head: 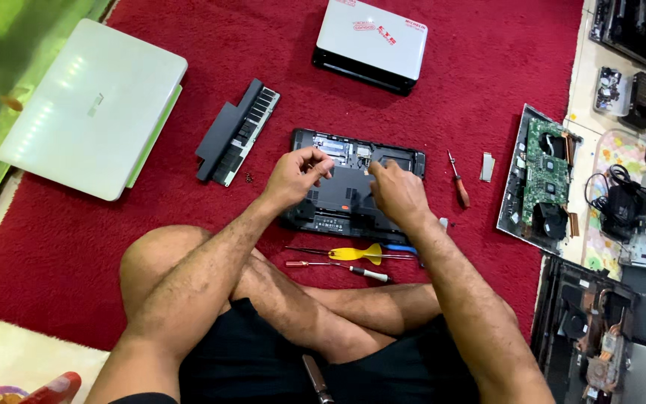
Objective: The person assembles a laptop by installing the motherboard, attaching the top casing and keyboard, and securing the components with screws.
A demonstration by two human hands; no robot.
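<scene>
A small black laptop lies bottom-up on the red carpet in front of my crossed legs, with a cover off and its boards showing at the far edge. My left hand hovers over its left side with fingers pinched together; whether they hold anything small I cannot tell. My right hand rests on the right side of the laptop, fingers curled on the base. A black keyboard strip lies to the left.
A white closed laptop is at far left, another white device at top. Screwdrivers lie by my legs, and one with a red handle to the right. An opened chassis with a green board and other parts sit at right.
</scene>
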